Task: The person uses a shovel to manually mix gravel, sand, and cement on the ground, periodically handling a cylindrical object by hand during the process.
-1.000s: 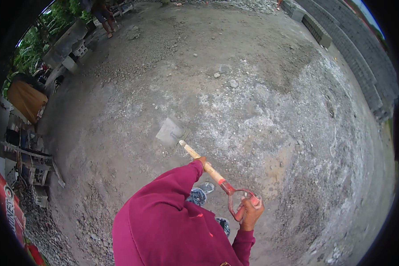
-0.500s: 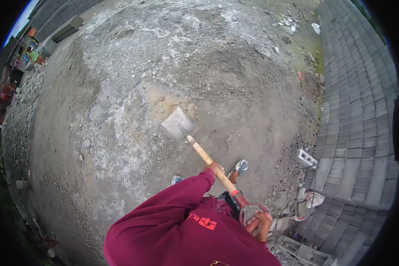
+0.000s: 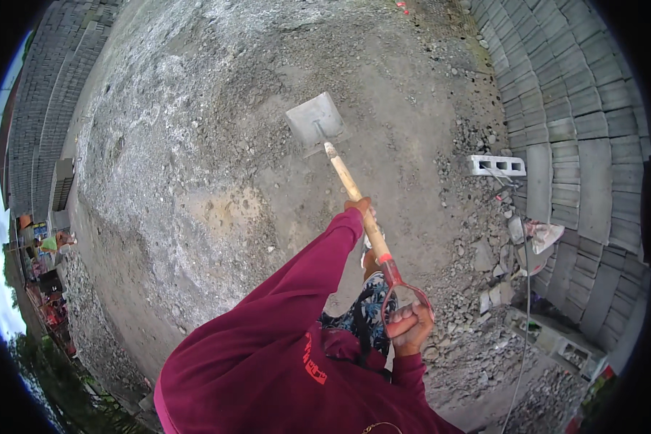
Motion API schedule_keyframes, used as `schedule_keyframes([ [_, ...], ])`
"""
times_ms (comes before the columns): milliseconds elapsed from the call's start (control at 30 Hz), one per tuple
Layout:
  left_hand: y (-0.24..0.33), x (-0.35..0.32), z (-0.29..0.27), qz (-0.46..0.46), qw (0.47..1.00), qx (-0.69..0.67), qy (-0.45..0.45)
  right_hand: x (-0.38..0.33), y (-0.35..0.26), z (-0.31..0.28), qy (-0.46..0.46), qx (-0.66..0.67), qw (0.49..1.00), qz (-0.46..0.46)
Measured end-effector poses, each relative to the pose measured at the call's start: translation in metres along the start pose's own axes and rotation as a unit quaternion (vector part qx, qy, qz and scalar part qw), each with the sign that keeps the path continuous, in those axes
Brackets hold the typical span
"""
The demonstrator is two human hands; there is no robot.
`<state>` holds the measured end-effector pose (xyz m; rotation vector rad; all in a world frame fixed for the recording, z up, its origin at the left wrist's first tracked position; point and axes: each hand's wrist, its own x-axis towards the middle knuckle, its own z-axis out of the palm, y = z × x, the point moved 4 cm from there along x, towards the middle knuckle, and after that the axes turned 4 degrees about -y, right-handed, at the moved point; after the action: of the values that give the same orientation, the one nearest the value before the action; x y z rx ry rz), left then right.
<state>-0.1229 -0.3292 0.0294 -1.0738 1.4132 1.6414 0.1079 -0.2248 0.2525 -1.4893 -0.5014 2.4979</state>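
The shovel (image 3: 346,176) is grasped at its wooden shaft (image 3: 375,237) by the left hand (image 3: 360,206) and at its red handle (image 3: 390,273) by the right hand (image 3: 414,329).

Unreadable red print (image 3: 315,371) on sweatshirt (image 3: 246,347)

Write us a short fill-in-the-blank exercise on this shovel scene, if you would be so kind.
1. On the shovel, the left hand grips a shaft made of ____.
2. The right hand holds the end handle, whose colour is ____.
3. In the picture, the pale hollow block lies to the ____ of the blade.
4. That block shows ____ openings in a row.
Missing words: wood; red; right; three.
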Motion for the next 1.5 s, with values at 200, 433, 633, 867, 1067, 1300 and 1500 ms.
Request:
schedule_keyframes([
  [200,0.116,0.059,0.033,-0.008,0.994,-0.094,-0.050,0.169,0.036,0.178,0.013,0.040,0.999,-0.025],
  [433,0.203,0.051,0.080,-0.070,0.966,-0.214,-0.130,0.164,-0.032,0.309,-0.129,0.111,0.982,-0.087],
  [633,0.335,0.136,0.119,0.007,0.956,-0.244,-0.163,0.267,-0.041,0.424,-0.249,0.089,0.951,-0.159],
  [867,0.268,0.206,0.056,0.017,0.972,-0.200,-0.121,0.286,0.037,0.352,-0.141,-0.005,0.988,-0.056],
  [1067,0.308,0.200,0.057,-0.027,0.968,-0.197,-0.153,0.290,0.037,0.389,-0.151,0.014,0.986,-0.064],
  [1300,0.258,0.238,0.089,0.017,0.967,-0.199,-0.155,0.351,0.019,0.296,-0.057,-0.153,0.974,-0.156],
  [1500,0.244,0.257,0.050,-0.092,0.975,0.044,-0.195,0.379,0.052,0.192,0.036,-0.237,0.946,-0.219],
])
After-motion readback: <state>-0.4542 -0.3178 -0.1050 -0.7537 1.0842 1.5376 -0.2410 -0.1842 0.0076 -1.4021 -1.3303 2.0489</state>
